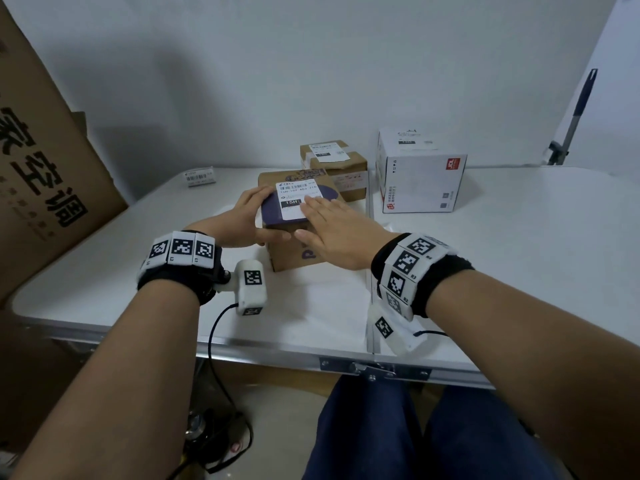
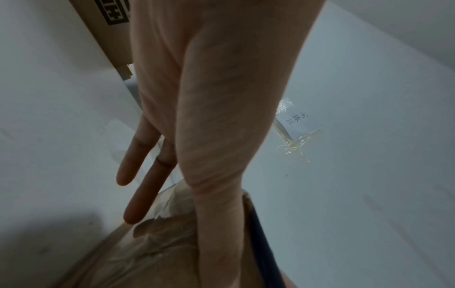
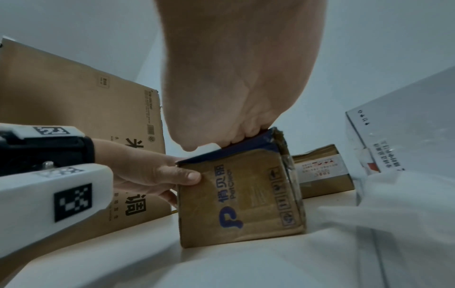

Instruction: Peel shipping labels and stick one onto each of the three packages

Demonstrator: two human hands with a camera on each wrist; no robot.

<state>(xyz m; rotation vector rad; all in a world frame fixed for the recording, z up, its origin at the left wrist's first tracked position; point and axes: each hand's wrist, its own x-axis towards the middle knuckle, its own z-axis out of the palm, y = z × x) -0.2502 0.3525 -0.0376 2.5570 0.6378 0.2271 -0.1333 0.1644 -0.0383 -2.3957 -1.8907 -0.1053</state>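
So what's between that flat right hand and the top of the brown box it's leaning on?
A white shipping label. In the head view the right hand lies flat on its near corner, pressing it onto the brown box; the left hand holds the box's side.

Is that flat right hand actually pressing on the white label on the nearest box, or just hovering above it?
Touching. In the right wrist view, the right hand has its fingers down on the shipping label atop the brown box, with no gap between them.

Brown carton [image 1: 300, 233] under the fingers [image 1: 320, 206] with purple top and white black-barcoded label [image 1: 297, 199], plain brown box [image 1: 341, 169] beyond them, white red-marked box [image 1: 420, 181] right, white counter [image 1: 519, 254], black-white checker wristbands [image 1: 180, 252].
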